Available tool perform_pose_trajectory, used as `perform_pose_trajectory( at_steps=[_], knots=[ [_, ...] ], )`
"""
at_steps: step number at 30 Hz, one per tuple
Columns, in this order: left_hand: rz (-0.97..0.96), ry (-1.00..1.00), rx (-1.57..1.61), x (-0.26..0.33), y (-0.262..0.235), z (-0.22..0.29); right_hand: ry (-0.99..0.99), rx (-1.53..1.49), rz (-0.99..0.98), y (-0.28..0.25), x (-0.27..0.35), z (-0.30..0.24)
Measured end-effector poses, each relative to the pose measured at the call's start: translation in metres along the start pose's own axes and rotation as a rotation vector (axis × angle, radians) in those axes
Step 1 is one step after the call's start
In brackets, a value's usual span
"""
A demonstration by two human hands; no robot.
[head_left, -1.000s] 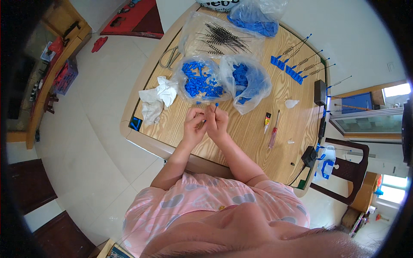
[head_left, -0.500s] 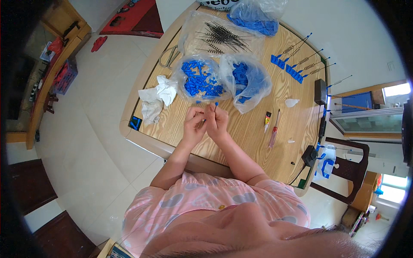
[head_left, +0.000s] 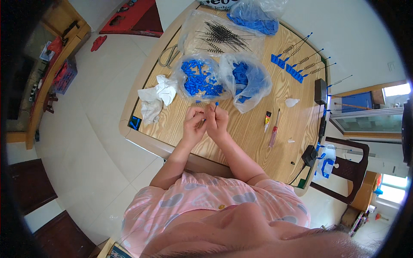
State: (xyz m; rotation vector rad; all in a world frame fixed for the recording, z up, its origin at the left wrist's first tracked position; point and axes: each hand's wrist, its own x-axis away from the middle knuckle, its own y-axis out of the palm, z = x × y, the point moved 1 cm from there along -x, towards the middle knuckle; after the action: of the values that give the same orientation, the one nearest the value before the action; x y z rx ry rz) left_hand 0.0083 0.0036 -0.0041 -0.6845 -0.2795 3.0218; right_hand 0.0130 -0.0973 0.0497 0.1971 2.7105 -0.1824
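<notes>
My left hand (head_left: 193,123) and my right hand (head_left: 218,121) meet close together over the near part of the table, fingers closed. Between them is a coiled spring wire (head_left: 199,124), mostly covered by the fingers; a small blue tip (head_left: 217,103) sticks out above my right hand. Just beyond lies an opened clear bag of small blue plastic pieces (head_left: 200,81). Beside it on the right stands another clear bag with larger blue parts (head_left: 241,79). Dark coiled spring wires (head_left: 223,36) lie in a heap on plastic sheeting farther back.
Finished-looking spring wires with blue bases (head_left: 294,73) line the right edge. A screwdriver (head_left: 273,135) and a small glue tube (head_left: 267,120) lie to the right. Scissors (head_left: 168,58) and crumpled white tissue (head_left: 151,103) are on the left. A black box (head_left: 309,155) sits at the right edge.
</notes>
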Motion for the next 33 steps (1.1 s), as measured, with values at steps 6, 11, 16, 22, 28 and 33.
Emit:
perform_pose_trajectory(
  at_steps=[6, 11, 16, 22, 28, 33],
  knots=[
    [0.004, -0.006, 0.026, 0.001, 0.001, -0.003, 0.005, 0.012, 0.003, 0.001, 0.0, -0.001],
    [-0.006, 0.003, 0.006, -0.001, -0.001, 0.001, 0.001, 0.006, -0.001, 0.001, 0.0, -0.001],
    [-0.007, 0.017, 0.002, -0.002, -0.001, 0.003, -0.016, 0.002, 0.008, 0.0, -0.001, -0.004],
    [0.004, 0.008, 0.014, 0.0, 0.0, -0.001, -0.015, 0.018, 0.013, 0.0, -0.002, -0.008],
    [-0.005, -0.016, 0.012, 0.002, 0.001, -0.003, -0.008, 0.01, 0.011, 0.0, -0.002, -0.006],
    [0.004, 0.01, 0.033, 0.0, 0.001, -0.002, 0.001, 0.019, 0.002, 0.0, -0.002, -0.007]
  ],
)
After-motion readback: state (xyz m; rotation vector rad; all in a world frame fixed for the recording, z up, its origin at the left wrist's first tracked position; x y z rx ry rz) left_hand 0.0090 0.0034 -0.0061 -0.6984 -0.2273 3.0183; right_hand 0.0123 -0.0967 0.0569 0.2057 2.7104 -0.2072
